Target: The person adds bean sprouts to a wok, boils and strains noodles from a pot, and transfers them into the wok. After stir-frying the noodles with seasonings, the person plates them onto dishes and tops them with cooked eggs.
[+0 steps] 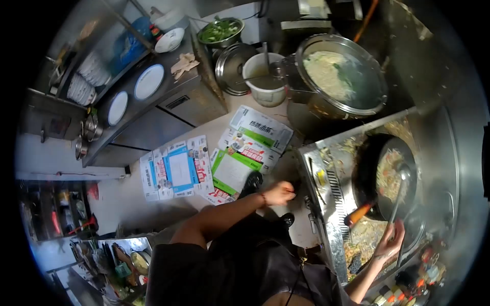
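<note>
My right hand (390,240) grips the long handle of a metal ladle (396,201). The ladle's bowl rests on a pale, shredded, fried-looking food (390,171) inside a dark wok (368,158). Sticking out of the wok toward me is its wooden handle (359,214), which neither hand touches. My left hand (279,194), with a red band at the wrist, hangs in front of my body, short of the stove edge. Its fingers are curled closed, and I see nothing in them.
Food scraps lie on the metal stove top (375,235). Beyond it stands a big pot (309,104) of cloudy liquid and noodle-like food, beside a white bucket (270,97). Flattened cartons (178,171) cover the floor. White plates (149,81) sit on the left counter (173,97).
</note>
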Tool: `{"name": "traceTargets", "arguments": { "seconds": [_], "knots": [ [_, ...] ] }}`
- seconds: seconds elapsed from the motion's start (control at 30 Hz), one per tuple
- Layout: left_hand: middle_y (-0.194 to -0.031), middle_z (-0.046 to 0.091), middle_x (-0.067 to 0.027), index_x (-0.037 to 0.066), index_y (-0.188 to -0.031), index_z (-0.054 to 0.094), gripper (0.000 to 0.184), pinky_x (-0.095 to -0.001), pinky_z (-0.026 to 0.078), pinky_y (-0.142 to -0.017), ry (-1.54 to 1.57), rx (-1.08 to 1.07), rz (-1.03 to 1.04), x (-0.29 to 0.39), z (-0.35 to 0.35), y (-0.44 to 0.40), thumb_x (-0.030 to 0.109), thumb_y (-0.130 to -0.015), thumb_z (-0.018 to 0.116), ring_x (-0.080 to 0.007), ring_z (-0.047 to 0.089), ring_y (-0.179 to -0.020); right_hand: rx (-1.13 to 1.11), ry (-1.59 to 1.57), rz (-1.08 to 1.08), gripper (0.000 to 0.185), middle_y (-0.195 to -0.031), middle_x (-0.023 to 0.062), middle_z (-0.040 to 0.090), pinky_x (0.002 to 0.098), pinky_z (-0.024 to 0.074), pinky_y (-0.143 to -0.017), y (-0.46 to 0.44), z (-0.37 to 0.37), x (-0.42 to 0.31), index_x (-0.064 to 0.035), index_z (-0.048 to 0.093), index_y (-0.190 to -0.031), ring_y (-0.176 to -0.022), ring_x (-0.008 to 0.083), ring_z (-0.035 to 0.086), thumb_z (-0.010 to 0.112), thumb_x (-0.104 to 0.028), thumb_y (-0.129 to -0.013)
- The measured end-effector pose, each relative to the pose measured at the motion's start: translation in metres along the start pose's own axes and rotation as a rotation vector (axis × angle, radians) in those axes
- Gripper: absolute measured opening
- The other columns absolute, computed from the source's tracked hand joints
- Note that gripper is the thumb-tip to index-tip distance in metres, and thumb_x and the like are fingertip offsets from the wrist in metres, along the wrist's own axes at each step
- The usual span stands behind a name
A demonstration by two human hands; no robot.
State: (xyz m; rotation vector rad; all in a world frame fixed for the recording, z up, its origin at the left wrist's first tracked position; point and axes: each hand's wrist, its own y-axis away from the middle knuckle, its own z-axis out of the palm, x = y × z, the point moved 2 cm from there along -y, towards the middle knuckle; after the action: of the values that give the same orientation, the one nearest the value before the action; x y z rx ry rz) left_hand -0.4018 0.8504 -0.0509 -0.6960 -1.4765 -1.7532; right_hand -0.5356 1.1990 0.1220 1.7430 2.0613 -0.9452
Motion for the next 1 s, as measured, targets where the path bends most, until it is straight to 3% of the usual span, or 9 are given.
{"name": "traceTargets", "arguments": {
  "seconds": [0.03,0.13,0.27,0.37,0.53,0.63,0.73,0.83,1.0],
  "knots": [
    [-0.076,0.057,-0.0095,0.001,-0.097,0.052,0.029,-0.0310,0.050,-0.059,-0.664,0.224,0.137,-0.032,-0.054,0.008,0.025,-0.081,0.060,-0.0192,0.058,-0.061,0.024,-0.113,-0.099,0.031,-0.099,0.0121,0.057,0.0301,0.0459,-0.080,-0.013,0.026,-0.051,0.0018,0.054,-0.109,-0.091,0.0210,0.054,0.063,0.000,-0.079],
    [-0.074,0.062,-0.0130,0.002,-0.091,0.054,0.023,-0.0323,0.048,-0.058,-0.403,0.423,0.004,-0.076,-0.151,0.049,0.019,-0.076,0.060,-0.0218,0.061,-0.065,-0.254,-0.191,-0.348,0.020,-0.109,0.0171,0.055,0.0336,0.0423,-0.086,-0.027,0.113,-0.138,-0.0007,0.046,-0.069,-0.103,0.0250,0.052,0.063,0.010,-0.069],
    [-0.072,0.061,-0.0102,0.001,-0.093,0.053,0.026,-0.0316,0.048,-0.058,-0.033,0.356,-0.240,-0.091,-0.260,0.050,0.020,-0.076,0.061,-0.0190,0.061,-0.063,-0.642,-0.203,-0.460,0.048,-0.111,0.0138,0.056,0.0341,0.0427,-0.090,-0.009,0.275,-0.231,-0.0036,0.056,-0.112,-0.108,0.0270,0.051,0.071,-0.004,-0.067],
    [-0.070,0.060,-0.0086,0.002,-0.095,0.052,0.023,-0.0304,0.048,-0.056,-0.102,0.485,-0.093,-0.055,-0.341,0.027,0.016,-0.078,0.060,-0.0174,0.061,-0.060,-0.813,-0.040,-0.534,0.007,-0.069,0.0131,0.061,0.0381,0.0480,-0.062,-0.017,0.377,-0.295,-0.0048,0.064,-0.077,-0.057,0.0296,0.058,0.065,-0.011,-0.073],
    [-0.070,0.060,-0.0093,0.003,-0.096,0.054,0.023,-0.0297,0.048,-0.058,-0.070,0.620,0.040,-0.019,-0.446,-0.055,0.015,-0.078,0.059,-0.0181,0.062,-0.064,-0.772,-0.278,-0.853,0.034,-0.096,0.0145,0.059,0.0377,0.0470,-0.077,-0.097,0.532,-0.370,-0.0065,0.059,-0.103,-0.087,0.0329,0.057,0.062,-0.003,-0.069],
    [-0.071,0.060,-0.0091,0.004,-0.097,0.055,0.021,-0.0300,0.048,-0.061,0.071,0.627,0.158,-0.011,-0.487,-0.114,0.015,-0.079,0.059,-0.0186,0.061,-0.066,-0.924,0.019,-0.774,0.037,-0.088,0.0148,0.057,0.0378,0.0461,-0.072,-0.151,0.661,-0.369,-0.0069,0.055,-0.109,-0.082,0.0303,0.057,0.060,-0.006,-0.072],
    [-0.072,0.060,-0.0080,0.006,-0.097,0.056,0.019,-0.0301,0.049,-0.064,0.194,0.646,-0.014,0.000,-0.515,-0.166,0.014,-0.080,0.058,-0.0183,0.061,-0.067,-1.272,-0.698,0.316,0.020,-0.072,0.0127,0.058,0.0396,0.0459,-0.065,-0.192,0.802,-0.357,-0.0036,0.059,-0.065,-0.076,0.0267,0.057,0.061,-0.020,-0.076],
    [-0.077,0.056,-0.0049,0.004,-0.101,0.051,0.021,-0.0261,0.048,-0.053,-0.015,0.763,-0.001,-0.020,-0.547,-0.234,0.008,-0.081,0.058,-0.0143,0.057,-0.060,-1.170,-0.110,-0.541,0.019,-0.090,0.0183,0.058,0.0383,0.0445,-0.075,-0.243,0.923,-0.388,-0.0008,0.063,-0.084,-0.088,0.0268,0.057,0.053,-0.016,-0.082],
    [-0.124,0.038,-0.0238,0.000,-0.127,0.033,0.063,-0.0492,0.027,-0.100,-0.550,0.836,-0.151,0.039,-0.605,-0.332,0.019,-0.076,0.063,-0.0374,0.028,-0.123,-0.883,0.933,-1.198,0.031,-0.116,0.0154,0.054,0.0447,0.0189,-0.105,-0.343,1.085,-0.408,-0.0006,0.060,-0.107,-0.110,0.0348,0.046,0.058,-0.009,-0.077]
  ]
}}
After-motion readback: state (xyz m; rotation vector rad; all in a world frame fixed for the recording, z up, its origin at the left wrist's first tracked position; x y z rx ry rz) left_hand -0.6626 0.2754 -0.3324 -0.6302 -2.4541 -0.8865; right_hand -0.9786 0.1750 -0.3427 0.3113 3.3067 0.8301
